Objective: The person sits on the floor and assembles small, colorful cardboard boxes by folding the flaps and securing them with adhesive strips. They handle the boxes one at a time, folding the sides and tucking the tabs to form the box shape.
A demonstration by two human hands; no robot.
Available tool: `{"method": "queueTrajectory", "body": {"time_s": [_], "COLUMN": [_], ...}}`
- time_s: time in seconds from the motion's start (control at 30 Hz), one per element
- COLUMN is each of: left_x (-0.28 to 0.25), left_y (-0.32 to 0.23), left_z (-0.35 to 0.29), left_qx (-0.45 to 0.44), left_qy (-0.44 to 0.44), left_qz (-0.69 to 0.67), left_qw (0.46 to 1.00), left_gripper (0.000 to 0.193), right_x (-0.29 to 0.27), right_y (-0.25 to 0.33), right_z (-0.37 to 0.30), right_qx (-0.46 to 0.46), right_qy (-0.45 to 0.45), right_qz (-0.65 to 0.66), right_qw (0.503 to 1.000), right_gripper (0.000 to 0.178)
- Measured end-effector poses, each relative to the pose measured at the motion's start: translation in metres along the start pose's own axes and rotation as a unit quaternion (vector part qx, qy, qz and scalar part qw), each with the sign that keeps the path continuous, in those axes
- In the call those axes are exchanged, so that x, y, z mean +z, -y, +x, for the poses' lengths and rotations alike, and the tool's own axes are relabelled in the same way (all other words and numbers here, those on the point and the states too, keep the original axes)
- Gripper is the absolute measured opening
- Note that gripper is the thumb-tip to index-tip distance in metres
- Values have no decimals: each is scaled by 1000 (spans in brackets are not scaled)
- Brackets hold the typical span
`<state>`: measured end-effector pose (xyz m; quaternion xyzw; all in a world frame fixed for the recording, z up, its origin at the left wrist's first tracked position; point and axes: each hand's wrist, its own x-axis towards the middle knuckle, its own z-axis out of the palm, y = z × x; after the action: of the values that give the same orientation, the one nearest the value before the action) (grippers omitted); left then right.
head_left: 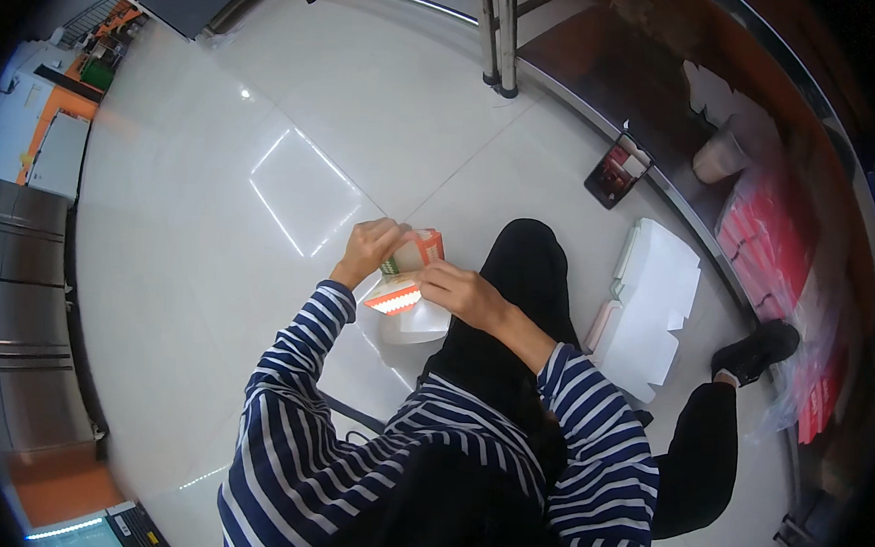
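Between my two hands is a small paper food box (408,259) with orange-red, cream and green printing, partly folded, with one wall standing and a bright orange-edged flap low at the front. My left hand (371,249) pinches its left upper edge with the fingers closed. On the right side, my right hand (463,293) grips the box's near edge, fingers closed over it. Just under the box shows a white rounded surface (416,324), partly hidden by the box and my leg; I cannot tell what it is.
A stack of flat white box blanks (648,301) lies right of my knee. Beyond it a phone (619,171) leans on a low metal shelf (610,79), which carries a plastic cup (720,156) and red packets in clear plastic (765,238). Steel cabinets (20,298) line the left.
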<state>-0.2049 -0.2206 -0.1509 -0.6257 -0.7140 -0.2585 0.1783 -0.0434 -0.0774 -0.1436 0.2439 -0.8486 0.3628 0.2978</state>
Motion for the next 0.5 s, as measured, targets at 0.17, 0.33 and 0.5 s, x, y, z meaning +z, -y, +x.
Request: {"method": "queueTrajectory", "body": {"time_s": [0.17,0.33,0.5], "left_x": [2,4,6], "left_y": [2,4,10], "left_z": [-5,-11,-10], "left_qx": [-4,-15,-8], "left_qy": [-8,-4,-14], "left_qz": [-16,-15,-28], "left_qw": [1000,1000,999], "left_gripper": [12,12,12], "right_x": [8,28,73], "right_y": [9,37,61], "right_z": [-21,-27,-57], "right_qx": [100,268,161], "right_qy": [-2,-197,-91], "right_qz": [-19,-162,-135], "right_qw": [995,929,973], "right_gripper": [19,38,37]}}
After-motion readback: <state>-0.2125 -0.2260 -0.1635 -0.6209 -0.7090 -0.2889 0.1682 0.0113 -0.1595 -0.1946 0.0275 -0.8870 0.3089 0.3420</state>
